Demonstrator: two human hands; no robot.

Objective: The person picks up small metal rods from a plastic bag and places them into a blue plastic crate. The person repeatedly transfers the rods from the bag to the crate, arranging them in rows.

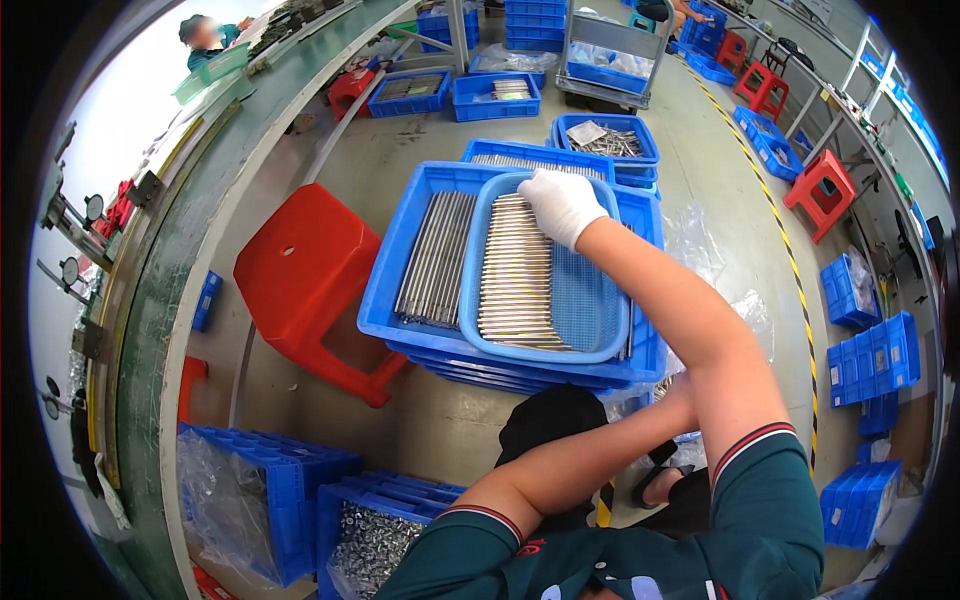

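My right hand, in a white glove, is at the far rim of a light blue plastic basket. Its fingers are curled at the far end of a row of thin metal rods; what they grip is hidden. The rods lie side by side across the basket's left part, with bare mesh to their right. Beneath the basket is a larger blue crate, with longer metal rods in its left side. My left forearm reaches right and passes behind my right arm, which hides the left hand.
A red stool stands left of the crate, beside a long green workbench. Near my left side is a blue crate of small metal parts. Farther off are a crate of metal pieces and a trolley. Yellow-black tape marks the floor.
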